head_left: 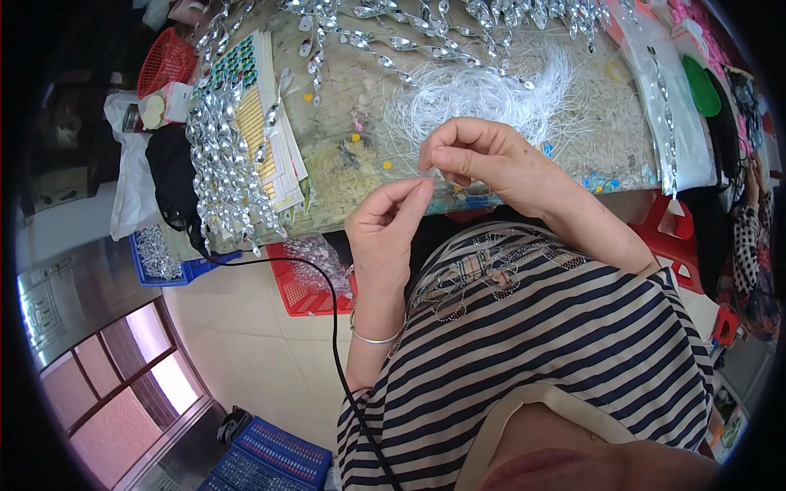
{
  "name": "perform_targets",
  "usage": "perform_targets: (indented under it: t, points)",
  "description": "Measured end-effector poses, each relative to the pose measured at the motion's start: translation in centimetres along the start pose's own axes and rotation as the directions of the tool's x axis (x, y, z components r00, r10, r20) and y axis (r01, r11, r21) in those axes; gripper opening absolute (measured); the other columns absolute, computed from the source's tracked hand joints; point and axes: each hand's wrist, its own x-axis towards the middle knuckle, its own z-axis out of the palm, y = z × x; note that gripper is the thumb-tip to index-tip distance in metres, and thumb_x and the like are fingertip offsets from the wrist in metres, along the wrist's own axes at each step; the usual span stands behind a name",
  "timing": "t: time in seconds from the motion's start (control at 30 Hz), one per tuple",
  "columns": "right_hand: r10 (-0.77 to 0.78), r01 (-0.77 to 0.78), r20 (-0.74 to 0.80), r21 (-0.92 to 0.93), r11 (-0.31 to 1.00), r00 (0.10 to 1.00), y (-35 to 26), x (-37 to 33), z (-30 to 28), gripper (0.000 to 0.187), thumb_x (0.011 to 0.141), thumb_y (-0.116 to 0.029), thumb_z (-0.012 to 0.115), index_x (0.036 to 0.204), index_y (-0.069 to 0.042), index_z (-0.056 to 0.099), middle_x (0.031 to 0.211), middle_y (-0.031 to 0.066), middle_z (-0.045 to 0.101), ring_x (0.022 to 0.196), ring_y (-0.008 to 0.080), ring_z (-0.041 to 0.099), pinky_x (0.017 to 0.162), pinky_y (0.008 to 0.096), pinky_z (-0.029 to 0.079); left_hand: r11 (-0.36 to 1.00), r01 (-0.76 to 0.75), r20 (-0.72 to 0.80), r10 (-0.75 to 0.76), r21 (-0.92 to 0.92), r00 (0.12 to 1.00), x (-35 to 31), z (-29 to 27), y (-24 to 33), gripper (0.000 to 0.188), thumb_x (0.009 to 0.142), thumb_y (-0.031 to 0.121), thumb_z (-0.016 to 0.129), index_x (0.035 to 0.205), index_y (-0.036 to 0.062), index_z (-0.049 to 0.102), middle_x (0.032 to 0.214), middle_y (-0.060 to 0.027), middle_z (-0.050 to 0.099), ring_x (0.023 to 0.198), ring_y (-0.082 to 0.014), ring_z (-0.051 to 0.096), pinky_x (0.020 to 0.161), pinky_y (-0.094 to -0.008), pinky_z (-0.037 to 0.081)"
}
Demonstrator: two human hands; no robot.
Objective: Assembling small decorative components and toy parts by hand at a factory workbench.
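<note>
White hair-thin thread point(483, 102) heaped on the stained grey-green bench point(327, 123), just past the right hand point(499, 159); it and the left hand point(383, 229) have fingers pinched, can't tell if anything's between. Pale tiled floor point(233, 327) below.

Top left sits 1 red basket point(167, 64), top right 1 green dish point(701, 86), lower 1 red stool point(686, 247).

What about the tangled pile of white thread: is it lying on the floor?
No, the pile of white thread lies on the table, just beyond the right hand.
</note>
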Motion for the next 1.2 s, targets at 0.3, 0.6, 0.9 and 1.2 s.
perform_targets:
  t: [0.3, 0.6, 0.9, 1.2]
  points:
    - [-0.226, 0.256, -0.167, 0.188, 0.948, 0.96, -2.7, 0.1, -6.5, 0.013, 0.094, -0.021, 0.052, 0.092, -0.009, 0.048, 0.065, -0.0068, 0.039, 0.054, 0.0021, 0.034, 0.047, 0.0169, 0.026, 0.989, 0.049, 0.047, -0.056, 0.137, 0.997, -1.2, -3.0, -1.1, 0.01, 0.082, 0.003, 0.067, 0.09, -0.0022, 0.069, 0.078, -0.0008, 0.066, 0.07, -0.0033, 0.055, 0.065, -0.0174, 0.043]
    - [-0.193, 0.231, -0.164, 0.26, 0.937, 0.967, -3.7, -0.3, -3.4, 0.012, 0.097, -0.019, 0.048, 0.096, -0.007, 0.049, 0.066, -0.0052, 0.04, 0.053, 0.0028, 0.033, 0.048, 0.0173, 0.027, 0.933, 0.32, 0.336, -0.359, 0.166, 0.871, -3.1, -3.1, -2.6, 0.028, 0.084, 0.002, 0.063, 0.112, -0.0022, 0.062, 0.09, -0.0052, 0.067, 0.084, -0.0089, 0.062, 0.076, -0.021, 0.049]
    - [-0.231, 0.263, -0.274, 0.087, 0.961, 0.934, -2.9, 1.4, -4.8, 0.014, 0.097, -0.018, 0.047, 0.1, -0.006, 0.052, 0.077, -0.0001, 0.055, 0.062, 0.0057, 0.047, 0.058, 0.0192, 0.04, 0.945, 0.164, -0.072, -0.15, 0.284, 0.986, -3.5, -7.3, -3.9, 0.017, 0.089, 0.016, 0.059, 0.097, 0.0017, 0.065, 0.074, 0.0025, 0.058, 0.065, -0.0025, 0.049, 0.057, -0.0183, 0.039]
    - [-0.026, 0.02, -0.11, -0.06, 0.998, 0.994, -0.5, 0.9, -3.7, 0.019, 0.096, -0.017, 0.048, 0.106, -0.004, 0.056, 0.094, 0.0052, 0.063, 0.083, 0.0103, 0.058, 0.075, 0.0247, 0.047, 0.398, -0.077, -0.249, 0.702, 0.914, 0.667, 6.8, -14.4, 2.2, 0.015, 0.09, 0.007, 0.05, 0.095, -0.0049, 0.056, 0.077, -0.0168, 0.052, 0.072, -0.0315, 0.05, 0.066, -0.0409, 0.038]
